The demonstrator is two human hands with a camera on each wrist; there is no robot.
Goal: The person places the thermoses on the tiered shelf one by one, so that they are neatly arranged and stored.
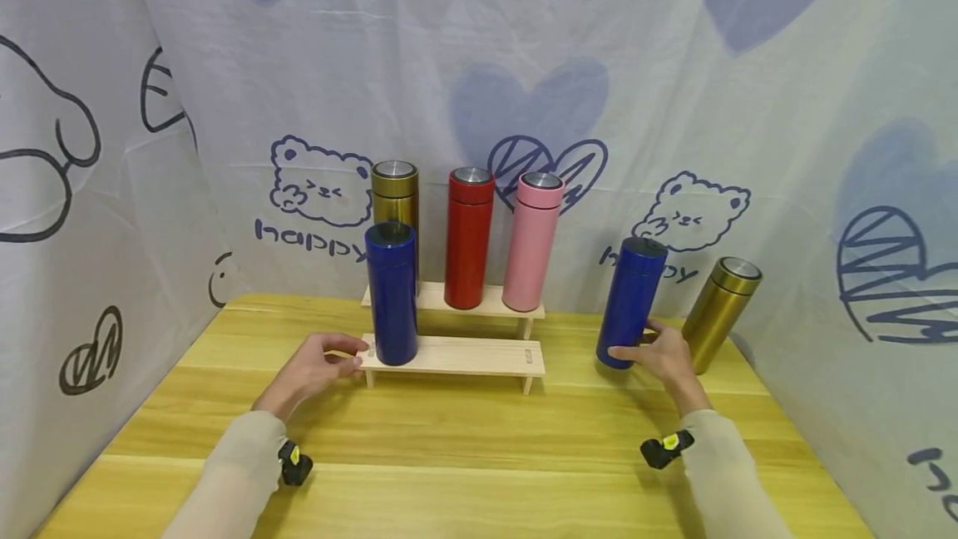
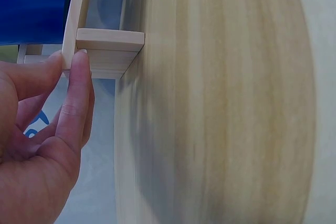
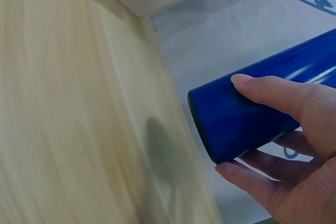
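My left hand (image 1: pixel 310 371) pinches the left end of the low wooden step shelf (image 1: pixel 471 355) between thumb and fingers, as the left wrist view shows. On that step, near the same end, stands a blue thermos bottle (image 1: pixel 394 298). My right hand (image 1: pixel 666 356) grips a second blue thermos bottle (image 1: pixel 633 298) low down, thumb on one side and fingers around the other. In the right wrist view this bottle (image 3: pixel 236 116) is held above the table, its base showing. A gold thermos bottle (image 1: pixel 722 314) stands just right of that hand.
On the raised back step (image 1: pixel 430 295) stand a gold bottle (image 1: pixel 395 190), a red bottle (image 1: pixel 469 244) and a pink bottle (image 1: pixel 533 248). A printed cloth (image 1: pixel 419 90) hangs behind and beside the wooden table (image 1: pixel 449 472). Each wrist wears a small black camera.
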